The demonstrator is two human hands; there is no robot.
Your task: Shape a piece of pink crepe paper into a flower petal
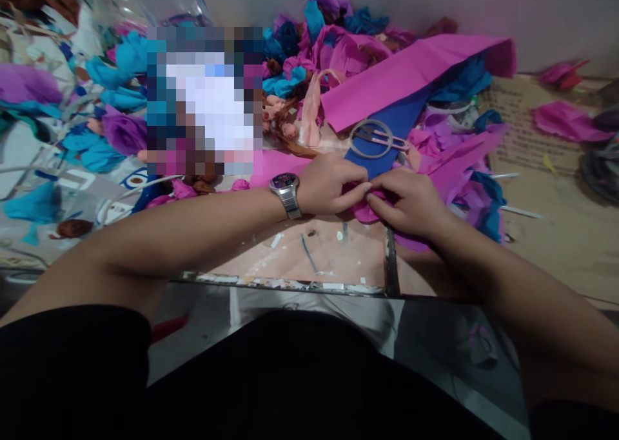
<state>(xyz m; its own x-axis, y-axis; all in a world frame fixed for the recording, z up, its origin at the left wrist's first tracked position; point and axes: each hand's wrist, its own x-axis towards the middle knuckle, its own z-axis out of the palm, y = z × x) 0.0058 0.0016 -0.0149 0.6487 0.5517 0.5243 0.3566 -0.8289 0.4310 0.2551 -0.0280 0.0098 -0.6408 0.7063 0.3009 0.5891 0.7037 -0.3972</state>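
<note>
My left hand [333, 185], with a metal watch [285, 188] on its wrist, and my right hand [411, 201] meet above the near part of the table. Between their closed fingertips is a piece of pink crepe paper [366, 213], largely covered by the fingers. Just beyond them lies a strip of blue paper [401, 114]. A thin grey ring [351, 144] and a slim metal tool [400, 143], perhaps scissors, rest on it. Across the blue strip's far end runs a long pink crepe paper strip [387, 82].
Crumpled blue, purple and pink paper pieces [348, 46] pile up along the wall. A pixelated bright patch [213, 101] stands left of centre. Cardboard [546, 169] lies at right, with a white stick [522, 212] by its edge. Paper scraps dot the tabletop [324, 259].
</note>
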